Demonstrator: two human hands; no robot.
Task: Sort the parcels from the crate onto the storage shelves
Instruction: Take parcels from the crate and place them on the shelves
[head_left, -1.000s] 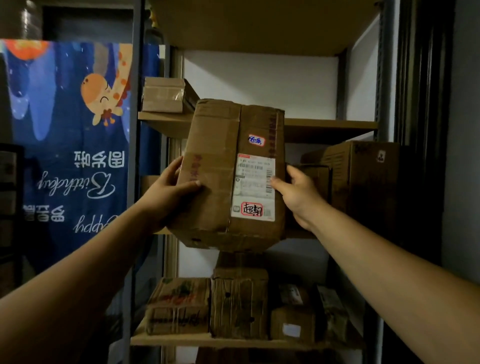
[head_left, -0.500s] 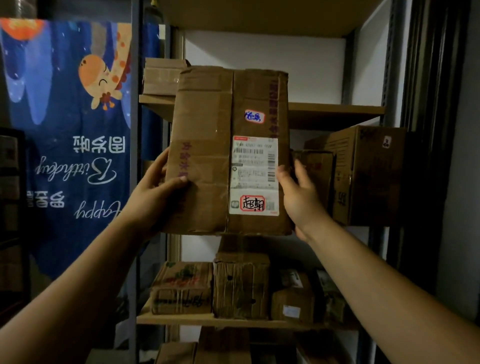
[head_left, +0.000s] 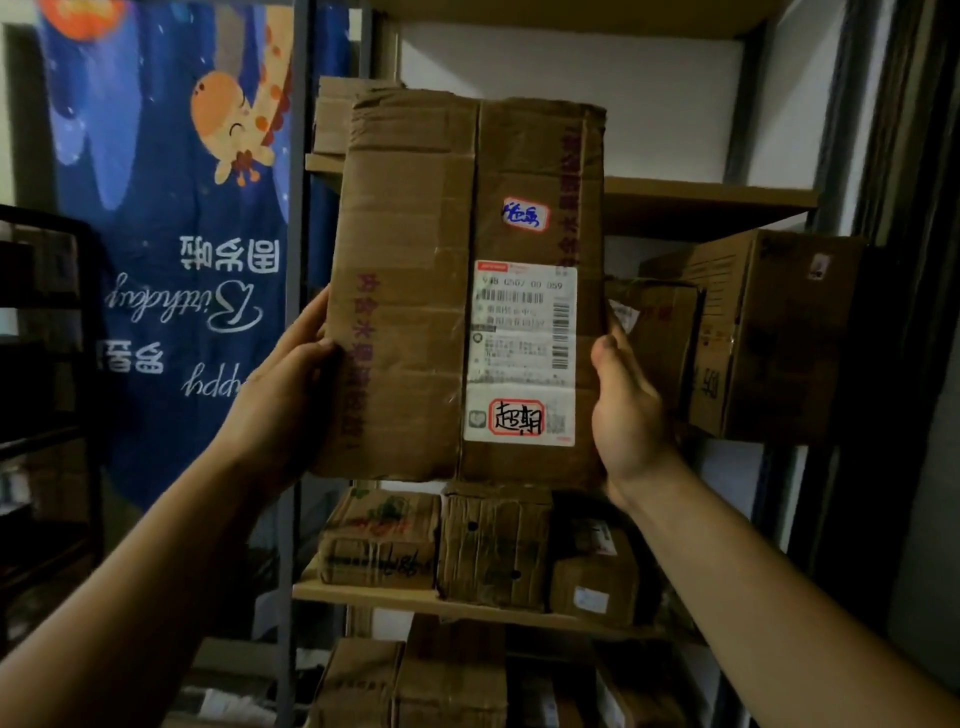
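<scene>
Your left hand (head_left: 291, 395) and right hand (head_left: 628, 410) grip the parcel (head_left: 441, 312) by its two side edges, thumbs on the front and fingers curled behind, holding it upright in the air between them in front of the shelves (head_left: 363, 597), label (head_left: 522, 353) facing you. It's not shelved yet, so placing is left to do, probably on the upper board (head_left: 701, 200) above your right hand, which shows bare space. Other boxes already sit right of your right hand (head_left: 769, 332) and below both hands (head_left: 493, 551); the crate is out of view, so remaining count unknown.

fingers (head_left: 310, 319) partly behind parcel (head_left: 410, 312), label (head_left: 519, 353) txt blurry
</scene>
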